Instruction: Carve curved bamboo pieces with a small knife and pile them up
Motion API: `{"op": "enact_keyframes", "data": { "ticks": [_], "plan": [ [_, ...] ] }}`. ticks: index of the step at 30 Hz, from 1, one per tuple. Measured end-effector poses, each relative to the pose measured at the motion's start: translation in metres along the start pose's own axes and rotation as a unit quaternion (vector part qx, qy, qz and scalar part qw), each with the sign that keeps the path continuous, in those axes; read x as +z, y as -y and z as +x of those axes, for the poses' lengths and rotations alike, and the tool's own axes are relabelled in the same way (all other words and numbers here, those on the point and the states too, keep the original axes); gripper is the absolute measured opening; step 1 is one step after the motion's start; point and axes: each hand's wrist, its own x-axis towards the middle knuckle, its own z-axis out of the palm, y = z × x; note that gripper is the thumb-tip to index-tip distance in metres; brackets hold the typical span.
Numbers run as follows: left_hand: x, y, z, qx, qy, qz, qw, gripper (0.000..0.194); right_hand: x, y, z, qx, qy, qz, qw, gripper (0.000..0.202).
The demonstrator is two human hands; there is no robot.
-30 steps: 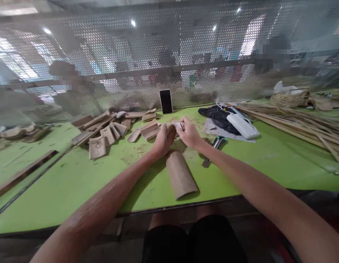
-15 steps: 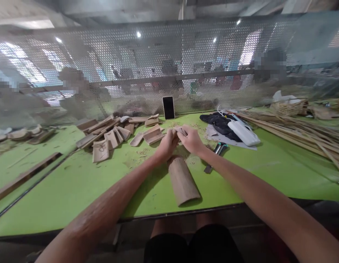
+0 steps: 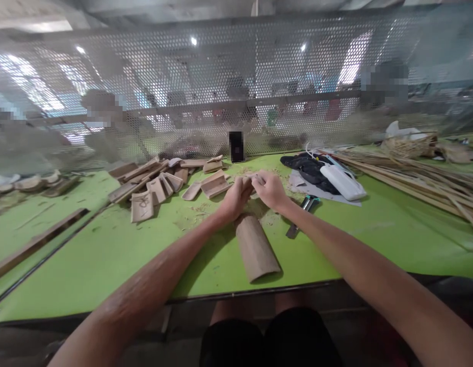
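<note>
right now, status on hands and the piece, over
Left hand and right hand both closed on small bamboo piece. Curved bamboo slab lies just below them. Knife beside right wrist.

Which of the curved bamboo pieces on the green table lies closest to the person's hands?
The long curved bamboo piece lying alone, hump up, just below both hands; the other pieces sit piled to the left.

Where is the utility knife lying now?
In the head view, the utility knife lies on the green table, just right of the right hand, below the white bottle.

Bright overhead lamps, soft blur — warped edges
</note>
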Motion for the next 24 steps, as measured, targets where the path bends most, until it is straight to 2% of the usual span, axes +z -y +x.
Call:
{"op": "enact_keyframes", "data": {
  "ticks": [3,8,11,13,16,18,22,24],
  "plan": [
    [0.000,0.000,0.000,-0.015,0.001,0.007,1.000,0.028,-0.002,-0.001,0.001,0.025,-0.007,-0.037,0.999,0.024],
    [0.000,0.002,0.000,-0.017,-0.002,-0.009,1.000,0.031,-0.004,0.002,0.000,-0.034,-0.002,-0.004,0.999,0.022],
    [-0.001,0.004,0.000,-0.032,0.001,-0.006,0.999,0.031,-0.003,-0.003,0.001,0.018,-0.004,-0.042,0.999,0.021],
    [-0.002,0.005,0.000,-0.036,0.005,0.000,0.999,0.032,-0.003,-0.004,0.001,0.029,-0.004,-0.054,0.998,0.021],
    [-0.002,0.005,0.000,-0.009,0.014,-0.008,1.000,0.031,-0.004,0.002,-0.001,-0.028,0.000,-0.015,0.999,0.021],
    [-0.002,0.005,-0.001,0.001,0.019,-0.015,1.000,0.028,-0.006,0.002,-0.001,-0.038,0.005,-0.008,0.999,0.022],
    [-0.003,0.003,-0.001,-0.037,0.009,0.028,0.999,0.024,-0.008,-0.022,0.004,0.070,0.030,-0.098,0.992,0.026],
    [-0.004,0.000,0.000,-0.046,0.005,0.052,0.998,0.023,-0.008,-0.035,0.009,0.106,0.026,-0.107,0.988,0.029]
  ]
}}
